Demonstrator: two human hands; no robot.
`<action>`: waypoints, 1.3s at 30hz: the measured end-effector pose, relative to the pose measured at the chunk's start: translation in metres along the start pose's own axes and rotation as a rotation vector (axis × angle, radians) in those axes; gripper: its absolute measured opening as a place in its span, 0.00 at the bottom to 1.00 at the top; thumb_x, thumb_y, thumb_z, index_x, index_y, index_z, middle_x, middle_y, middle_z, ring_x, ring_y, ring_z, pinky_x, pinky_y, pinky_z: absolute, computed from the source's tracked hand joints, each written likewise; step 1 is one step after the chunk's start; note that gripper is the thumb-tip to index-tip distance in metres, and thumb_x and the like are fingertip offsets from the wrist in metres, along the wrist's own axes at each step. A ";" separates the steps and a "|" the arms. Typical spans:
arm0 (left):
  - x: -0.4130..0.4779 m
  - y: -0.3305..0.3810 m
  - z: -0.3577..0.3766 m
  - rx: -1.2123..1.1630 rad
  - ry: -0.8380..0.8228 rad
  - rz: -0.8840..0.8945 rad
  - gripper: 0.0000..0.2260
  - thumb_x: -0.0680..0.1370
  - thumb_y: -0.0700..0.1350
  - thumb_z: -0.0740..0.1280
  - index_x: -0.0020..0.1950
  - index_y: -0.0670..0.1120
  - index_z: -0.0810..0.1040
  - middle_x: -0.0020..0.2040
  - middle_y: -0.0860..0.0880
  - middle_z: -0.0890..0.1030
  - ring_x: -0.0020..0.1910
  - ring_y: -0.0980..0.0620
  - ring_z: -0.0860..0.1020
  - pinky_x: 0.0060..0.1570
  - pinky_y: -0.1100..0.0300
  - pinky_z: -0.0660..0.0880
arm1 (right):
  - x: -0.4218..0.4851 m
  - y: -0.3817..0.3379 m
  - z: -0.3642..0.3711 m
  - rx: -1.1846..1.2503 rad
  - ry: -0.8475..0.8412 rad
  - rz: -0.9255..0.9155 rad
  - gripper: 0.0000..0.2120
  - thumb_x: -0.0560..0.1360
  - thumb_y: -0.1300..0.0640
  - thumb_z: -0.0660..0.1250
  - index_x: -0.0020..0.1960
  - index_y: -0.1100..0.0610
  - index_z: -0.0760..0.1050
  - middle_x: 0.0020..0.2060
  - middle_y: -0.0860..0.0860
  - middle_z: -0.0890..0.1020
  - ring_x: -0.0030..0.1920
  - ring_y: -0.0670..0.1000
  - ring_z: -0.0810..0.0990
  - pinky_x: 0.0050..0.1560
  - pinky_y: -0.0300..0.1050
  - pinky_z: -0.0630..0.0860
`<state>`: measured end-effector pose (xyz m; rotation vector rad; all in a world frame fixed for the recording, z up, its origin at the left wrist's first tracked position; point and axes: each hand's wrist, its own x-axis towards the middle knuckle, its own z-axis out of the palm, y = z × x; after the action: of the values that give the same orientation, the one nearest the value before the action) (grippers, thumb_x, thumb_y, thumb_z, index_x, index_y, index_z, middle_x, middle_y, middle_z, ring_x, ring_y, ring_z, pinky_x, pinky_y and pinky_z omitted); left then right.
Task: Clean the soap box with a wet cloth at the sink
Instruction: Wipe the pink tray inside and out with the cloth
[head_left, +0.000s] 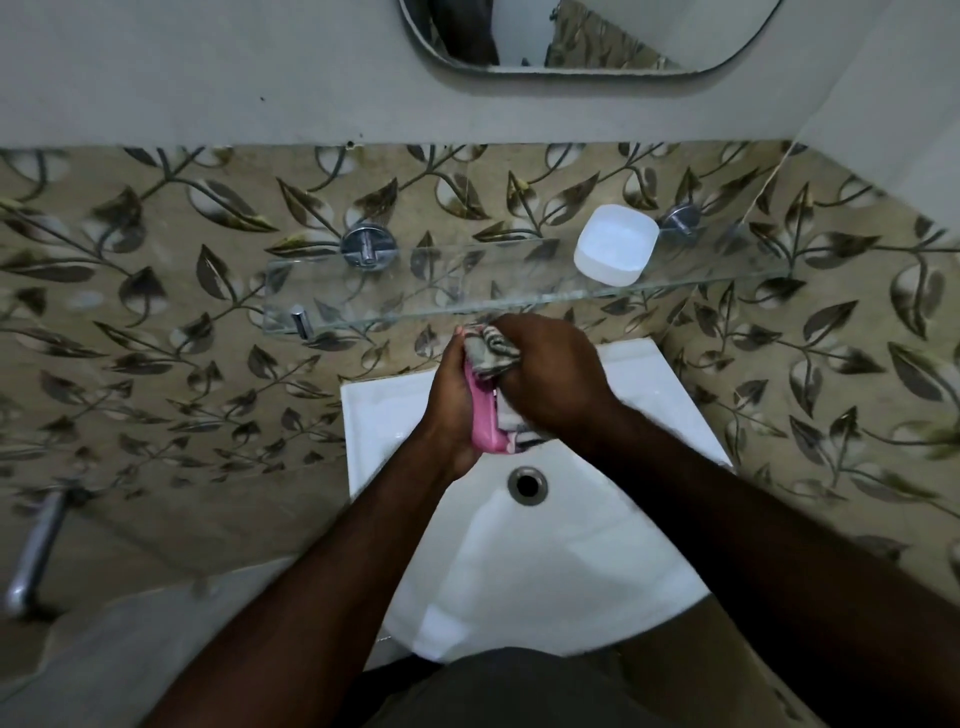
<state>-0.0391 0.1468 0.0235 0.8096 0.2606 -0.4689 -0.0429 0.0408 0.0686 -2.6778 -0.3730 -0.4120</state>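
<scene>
Over the back of the white sink (597, 561), my left hand (453, 400) grips a pink soap box (483, 423) on its edge. My right hand (550, 374) is closed around a grey striped cloth (491, 351) and presses it against the pink box. Part of the cloth hangs below my right hand, beside the box's lower end. A white lid or tray (615, 244) rests on the glass shelf (415, 306) above the sink; whether it belongs to the soap box I cannot tell.
The sink drain (528, 484) lies just below my hands. Chrome shelf brackets (368, 245) sit on the leaf-patterned wall tiles. A mirror (587, 36) hangs above. A chrome tap or pipe (36, 551) sticks out at the lower left.
</scene>
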 end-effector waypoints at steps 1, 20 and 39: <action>0.000 0.001 -0.001 -0.019 -0.003 0.004 0.24 0.80 0.61 0.53 0.53 0.44 0.80 0.44 0.43 0.85 0.46 0.46 0.82 0.49 0.55 0.75 | -0.003 -0.004 0.001 0.009 -0.004 -0.033 0.11 0.68 0.50 0.63 0.45 0.53 0.79 0.40 0.52 0.83 0.43 0.57 0.81 0.39 0.47 0.75; -0.002 0.001 -0.023 0.016 0.140 -0.016 0.35 0.77 0.66 0.55 0.68 0.38 0.71 0.48 0.37 0.79 0.44 0.41 0.79 0.46 0.50 0.78 | -0.064 0.001 0.016 0.020 -0.336 -0.082 0.16 0.65 0.56 0.69 0.52 0.49 0.78 0.46 0.48 0.82 0.45 0.52 0.81 0.44 0.45 0.78; -0.011 -0.003 -0.017 -0.094 -0.109 0.014 0.34 0.77 0.67 0.53 0.58 0.37 0.77 0.46 0.39 0.84 0.44 0.45 0.84 0.44 0.54 0.82 | -0.047 -0.028 0.009 0.421 0.000 0.151 0.06 0.73 0.57 0.68 0.49 0.55 0.80 0.42 0.51 0.84 0.45 0.53 0.81 0.48 0.48 0.76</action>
<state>-0.0512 0.1610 0.0152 0.6920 0.1745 -0.4822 -0.0929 0.0600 0.0540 -2.2754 -0.2252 -0.2543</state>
